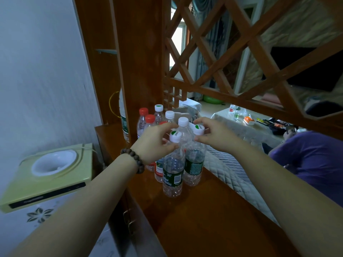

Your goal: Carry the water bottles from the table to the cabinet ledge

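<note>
Several clear water bottles stand clustered on the glossy wooden cabinet ledge (189,219). Those at the back (146,119) have red or white caps. At the front stand two green-labelled bottles with white caps. My left hand (155,145), a bead bracelet on its wrist, wraps the neck of the nearer one (173,175). My right hand (213,135) pinches the neck just under the cap of the one to its right (194,164). Both bottles rest on the ledge. Through the lattice, a few more bottles (234,111) stand on the cloth-covered table (232,127).
A pale green water dispenser top (53,175) sits left of the cabinet. A wooden post (137,71) and lattice screen (232,58) rise behind the bottles. A big bottle (124,119) stands behind the post. A person in purple (311,160) sits at the right beside a quilted cover (228,167).
</note>
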A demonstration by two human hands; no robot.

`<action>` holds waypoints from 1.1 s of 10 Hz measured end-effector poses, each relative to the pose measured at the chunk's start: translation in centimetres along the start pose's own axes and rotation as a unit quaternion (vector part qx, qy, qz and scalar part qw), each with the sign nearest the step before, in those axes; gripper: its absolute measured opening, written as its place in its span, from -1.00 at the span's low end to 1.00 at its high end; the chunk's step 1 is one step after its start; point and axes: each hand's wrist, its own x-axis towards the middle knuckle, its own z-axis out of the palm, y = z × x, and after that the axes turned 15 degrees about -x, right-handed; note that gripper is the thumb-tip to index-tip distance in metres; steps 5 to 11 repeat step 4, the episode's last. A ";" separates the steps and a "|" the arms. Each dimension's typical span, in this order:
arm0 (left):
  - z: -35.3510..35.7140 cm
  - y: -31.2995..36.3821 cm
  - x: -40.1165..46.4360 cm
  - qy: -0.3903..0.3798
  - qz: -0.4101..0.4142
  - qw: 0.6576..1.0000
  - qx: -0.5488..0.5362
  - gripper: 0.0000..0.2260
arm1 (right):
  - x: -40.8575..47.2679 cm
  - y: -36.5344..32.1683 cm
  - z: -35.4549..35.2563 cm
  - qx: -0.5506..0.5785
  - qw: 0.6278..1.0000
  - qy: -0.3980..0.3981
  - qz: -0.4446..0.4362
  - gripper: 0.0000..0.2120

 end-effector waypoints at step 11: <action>0.9 1.1 -2.8 0.063 -0.038 0.997 0.004 -0.49 | -2.0 0.1 1.0 0.050 0.998 0.042 -0.007 -0.34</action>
